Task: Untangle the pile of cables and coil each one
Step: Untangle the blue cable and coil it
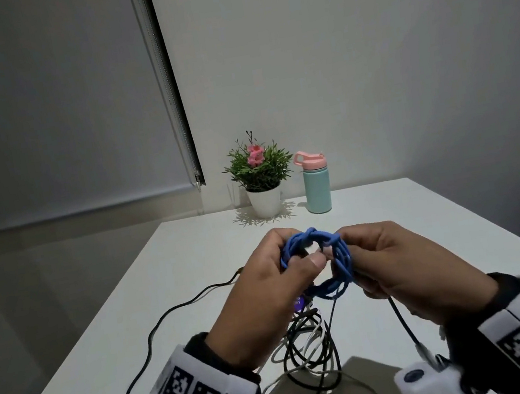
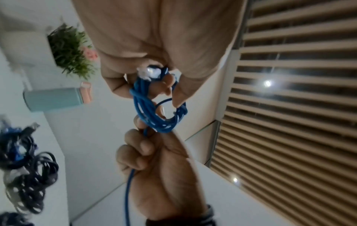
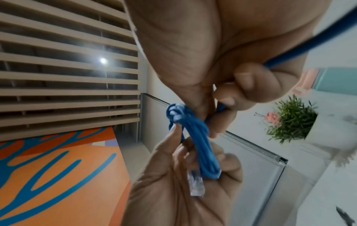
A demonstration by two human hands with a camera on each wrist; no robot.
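Blue cable [image 1: 326, 261], coiled, was held above table [image 1: 193, 258] w/ both hands: left hand [image 1: 267, 294] gripped 1 side, right hand [image 1: 410, 271] pinched opposite side. Remaining cable pile [image 1: 310, 349] lay below.

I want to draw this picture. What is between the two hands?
The blue cable, wound into a coil. The left hand and right hand each grip one side of it above the table; the head view shows it.
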